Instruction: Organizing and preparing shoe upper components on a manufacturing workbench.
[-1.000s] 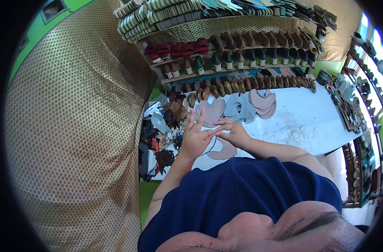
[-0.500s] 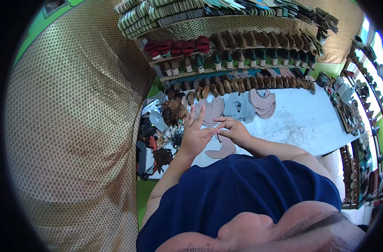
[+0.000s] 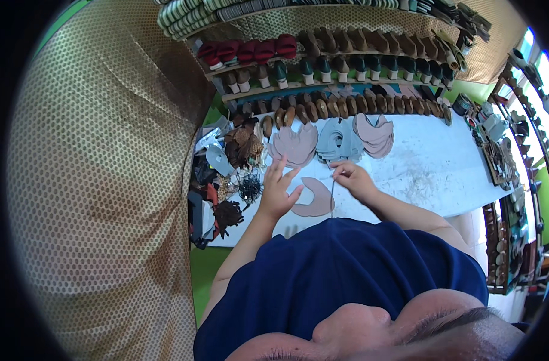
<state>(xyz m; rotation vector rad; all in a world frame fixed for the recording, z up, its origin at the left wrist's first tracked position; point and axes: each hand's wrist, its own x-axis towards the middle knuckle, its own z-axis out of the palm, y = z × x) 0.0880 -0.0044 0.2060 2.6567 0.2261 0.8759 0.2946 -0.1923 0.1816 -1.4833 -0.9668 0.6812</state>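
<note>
While your left hand [image 3: 279, 194] lies with fingers spread wide and flat, pinning one tan crescent-shaped leather piece [image 3: 313, 198] to the white workbench [image 3: 431, 168], your right hand [image 3: 354, 179] is pinched closed around a thin pointed tool [image 3: 333, 191] that angles down to the piece's right edge; what kind of tool it is, you cannot tell at this size. That single piece sits just in front of your chest, near the bench's front edge. Behind it you have three fanned stacks of cut pieces: one pinkish-tan [image 3: 294, 144], one grey [image 3: 337, 139], one pale pink [image 3: 375, 133]; the number in each stack cannot be counted. To your left lies a jumble of dark leather scraps and cords [image 3: 226, 180]. Two shelves run along the back, the upper with a row of red and brown shoes [image 3: 322, 45], the lower with a row of brown soles stood on edge [image 3: 346, 107]. A perforated gold sheet [image 3: 106, 180] fills your left side, and green wall shows beyond.
</note>
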